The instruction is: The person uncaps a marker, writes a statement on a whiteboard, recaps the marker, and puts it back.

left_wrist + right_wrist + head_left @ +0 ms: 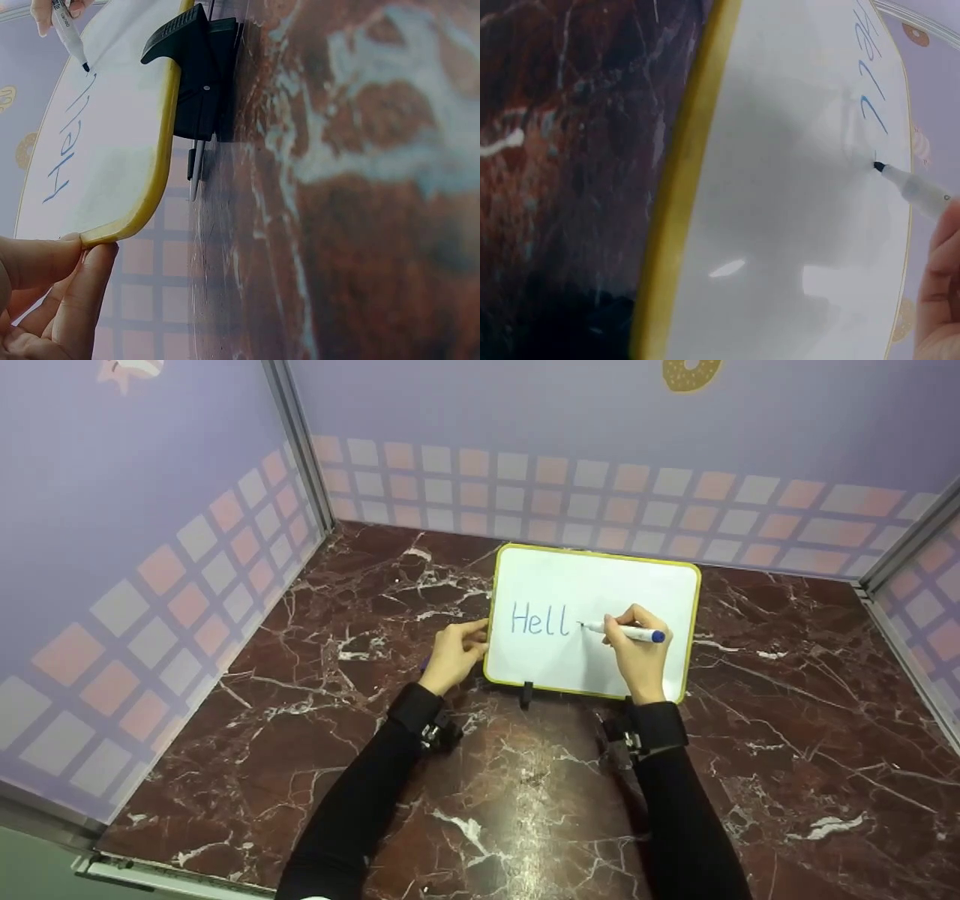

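A small whiteboard [555, 577] with a yellow frame leans upright on a black stand [196, 82]. Blue handwriting [538, 620] on it reads "Hell", with a short new stroke beginning right after it. My right hand [639, 652] grips a white marker [626, 631] with a blue end; its dark tip [879, 166] touches the board just past the last letter. At the board's left edge, my left hand [454, 655] pinches the yellow frame [112, 234] between thumb and fingers.
Dark red marbled tabletop [300, 750] spreads around the board. A lilac back wall [480, 405] with pink and white squares rises close behind it, and a similar side wall [135, 547] stands at the left. Black cameras are strapped to both wrists.
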A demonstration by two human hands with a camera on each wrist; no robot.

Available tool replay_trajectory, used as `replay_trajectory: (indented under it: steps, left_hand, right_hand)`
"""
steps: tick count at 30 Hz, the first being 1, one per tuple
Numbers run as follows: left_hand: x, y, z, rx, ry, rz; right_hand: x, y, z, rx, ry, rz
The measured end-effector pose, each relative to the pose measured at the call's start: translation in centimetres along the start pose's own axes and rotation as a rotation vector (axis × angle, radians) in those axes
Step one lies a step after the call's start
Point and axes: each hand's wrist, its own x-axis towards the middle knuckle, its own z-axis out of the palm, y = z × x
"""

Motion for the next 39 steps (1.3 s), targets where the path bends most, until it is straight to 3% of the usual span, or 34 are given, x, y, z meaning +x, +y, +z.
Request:
replay_trajectory:
  steps: [12, 17, 23, 29, 39]
  left_hand:
    - [0.1, 0.0, 0.1, -0.013, 0.006, 0.009]
    - [0.1, 0.0, 0.2, -0.015, 0.006, 0.019]
    - [0.1, 0.0, 0.1, -0.004, 0.010, 0.006]
    - [0.0, -0.1, 0.1, 0.011, 0.015, 0.005]
    - [0.1, -0.1, 0.1, -0.005, 0.020, 0.009]
  right_hand:
    - [0.1, -0.1, 0.1, 0.020, -0.052, 0.081]
    - [0.3, -0.2, 0.0, 0.088, 0.031, 0.077]
    - [0.9, -0.1, -1.6, 0.139, 0.134, 0.102]
    - [0.9, 0.7, -3.0, 0.086, 0.104, 0.081]
    - [0.8, 1.7, -2.9, 0.126, 0.073, 0.084]
